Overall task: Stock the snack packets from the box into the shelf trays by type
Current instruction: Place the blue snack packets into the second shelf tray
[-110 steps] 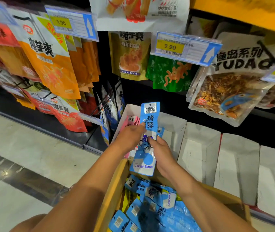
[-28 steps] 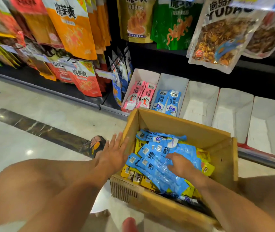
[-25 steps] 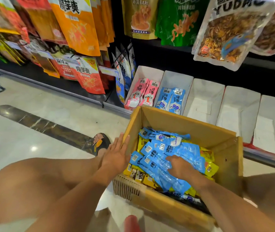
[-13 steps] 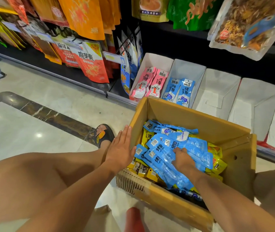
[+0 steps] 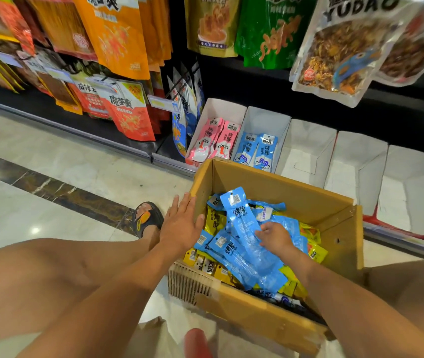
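Person crouched at the bottom shelf. The cardboard box (image 5: pixel 270 184) stood on the floor (image 5: pixel 76 177) between the knees, its far wall just in front of a row of white shelf trays.

Left hand (image 5: pixel 180 226): grip wide, fingers straight and together, palm laid flat against the outside of the box's left wall, thumb reaching over the rim.

Right hand (image 5: pixel 275 237): inside the box, grip narrow, fingers curled onto a long blue packet (image 5: pixel 242 220). This packet lay slanted on top of the heap, barcode end raised toward the far-left corner. Whether the thumb sat under the packet could not be told.

Box contents: loose blue packets (image 5: pixel 242 264) lay beneath and beside the held one. Yellow packets (image 5: pixel 214 223) showed under them along the left wall and at the right edge of the heap.

Trays, left to right:
- The first tray (image 5: pixel 221 107) held pink packets (image 5: pixel 213 143) standing on end.
- The second tray (image 5: pixel 270 120) held two shelved blue packets (image 5: pixel 256 151), upright, side by side.
- Three more white trays (image 5: pixel 306 151) stood to the right of these.

Large hanging snack bags (image 5: pixel 118 34) filled the rack above. A sandalled foot (image 5: pixel 146 220) rested just left of the box, beyond the left hand.
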`<act>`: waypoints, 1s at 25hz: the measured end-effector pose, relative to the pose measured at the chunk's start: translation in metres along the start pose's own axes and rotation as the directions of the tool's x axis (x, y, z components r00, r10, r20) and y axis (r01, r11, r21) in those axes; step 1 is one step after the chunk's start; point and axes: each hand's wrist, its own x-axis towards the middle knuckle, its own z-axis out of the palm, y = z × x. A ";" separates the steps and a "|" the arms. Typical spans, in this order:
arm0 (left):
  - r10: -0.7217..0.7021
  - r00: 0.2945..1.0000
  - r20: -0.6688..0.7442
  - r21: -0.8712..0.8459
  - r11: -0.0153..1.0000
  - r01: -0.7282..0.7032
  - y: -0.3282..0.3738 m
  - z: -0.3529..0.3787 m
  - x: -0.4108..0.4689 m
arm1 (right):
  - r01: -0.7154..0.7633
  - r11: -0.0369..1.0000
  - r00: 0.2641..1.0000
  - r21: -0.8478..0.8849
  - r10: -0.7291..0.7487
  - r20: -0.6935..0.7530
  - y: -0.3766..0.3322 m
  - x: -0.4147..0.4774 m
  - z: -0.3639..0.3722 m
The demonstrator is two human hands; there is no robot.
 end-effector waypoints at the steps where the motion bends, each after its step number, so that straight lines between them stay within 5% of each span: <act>1: 0.027 0.999 -0.035 -0.046 0.999 -0.028 0.007 -0.004 0.002 | 0.025 0.999 1.000 0.043 -0.025 0.001 -0.008 -0.005 -0.003; 4: 0.008 0.998 -0.060 -0.331 0.943 -0.027 0.035 -0.016 0.007 | 0.101 0.979 0.995 0.177 -0.104 0.007 -0.039 -0.023 -0.011; 7: -0.092 0.992 0.091 -0.740 0.660 0.129 0.062 -0.023 0.010 | 0.123 0.961 0.992 0.248 -0.128 0.001 -0.067 -0.039 -0.012; 10: -0.075 0.973 0.217 -0.845 0.484 0.226 0.071 -0.021 0.011 | 0.158 0.936 0.984 0.316 -0.176 0.029 -0.083 -0.054 -0.001; 14: -0.088 0.955 0.283 -0.854 0.431 0.293 0.065 -0.018 0.012 | 0.186 0.933 0.972 0.309 -0.220 0.078 -0.084 -0.058 0.008; 19: -0.172 0.970 0.172 -0.800 0.550 0.240 0.044 -0.018 0.018 | 0.089 0.977 0.990 0.196 -0.108 0.087 -0.047 -0.033 0.003; 25: -0.215 0.964 0.156 -0.747 0.612 0.258 0.013 -0.015 0.022 | -0.106 0.967 0.936 -0.230 0.175 0.305 0.031 -0.014 0.009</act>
